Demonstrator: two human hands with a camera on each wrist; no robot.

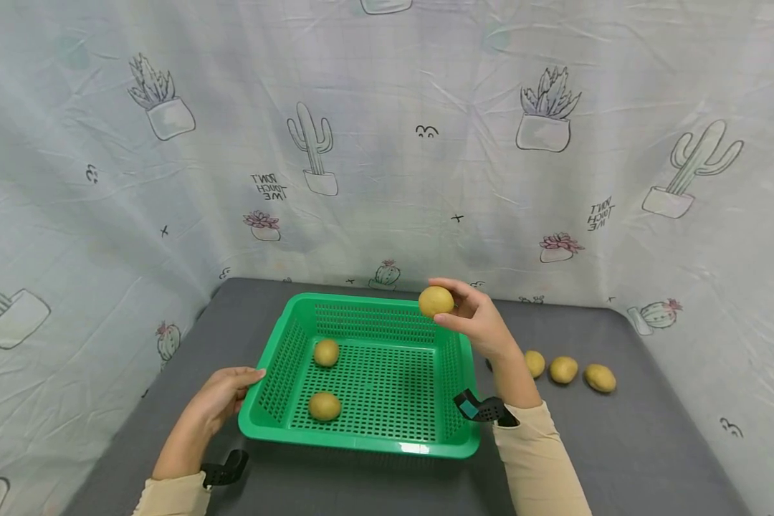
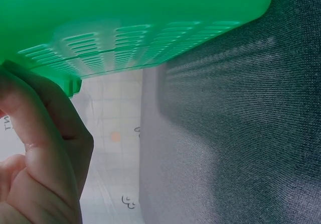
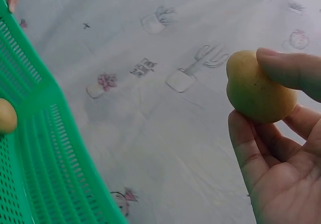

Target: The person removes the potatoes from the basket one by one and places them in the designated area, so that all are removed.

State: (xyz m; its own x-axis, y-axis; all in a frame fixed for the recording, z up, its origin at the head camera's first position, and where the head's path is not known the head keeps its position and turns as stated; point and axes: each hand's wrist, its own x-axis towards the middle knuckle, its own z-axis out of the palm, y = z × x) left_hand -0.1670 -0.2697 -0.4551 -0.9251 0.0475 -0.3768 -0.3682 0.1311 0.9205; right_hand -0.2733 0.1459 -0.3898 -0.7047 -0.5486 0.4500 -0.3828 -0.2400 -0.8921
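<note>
fruit (image 1: pixel 435 302) in right hand (image 1: pixel 479 322), open air between it and basket rim (image 1: pixel 355 441)

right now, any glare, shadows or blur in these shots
Head view: a white glare patch on the near rim of the green plastic rectangular basket; left wrist: a soft shadow over the dark grey cloth tabletop; right wrist: the white cactus-print fabric backdrop looks hazier than the round yellow fruit in the right hand, and the fruit's lower side shows a green tint.
</note>
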